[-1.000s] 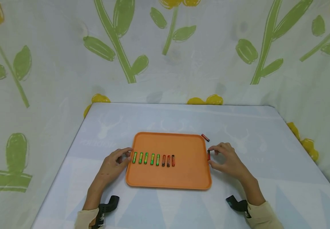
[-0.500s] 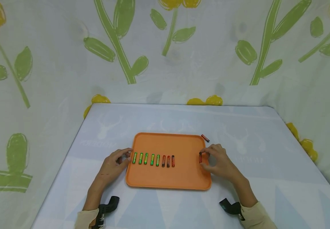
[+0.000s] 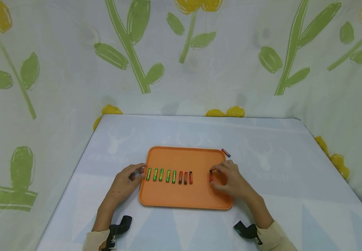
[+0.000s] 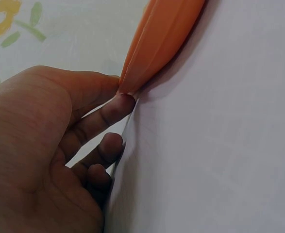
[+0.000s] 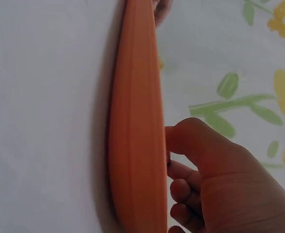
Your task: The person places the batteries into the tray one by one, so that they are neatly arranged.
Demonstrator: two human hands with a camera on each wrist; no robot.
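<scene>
An orange tray [image 3: 184,198] lies on the table. My left hand [image 3: 125,183] pinches its left edge; in the left wrist view, thumb and index finger meet at the rim. Between the thumb and fingertips of my right hand [image 3: 232,181] is a red and black battery [image 3: 210,176], gripped by its ends over the tray's right part. To its left runs a row of several green batteries [image 3: 161,175], then three red and black batteries [image 3: 185,178], side by side. The tray wall [image 5: 137,121] hides most of the held battery in the right wrist view.
Another red battery [image 3: 226,152] lies slanted on the table just outside the tray's upper right corner. The pale patterned table [image 3: 168,230] meets a flowered cloth backdrop [image 3: 225,76] behind. Each wrist wears a black camera mount [image 3: 245,230].
My right hand has carried the red and black battery leftward, from outside the tray's right rim to above the tray. The left hand stays at the left edge.
</scene>
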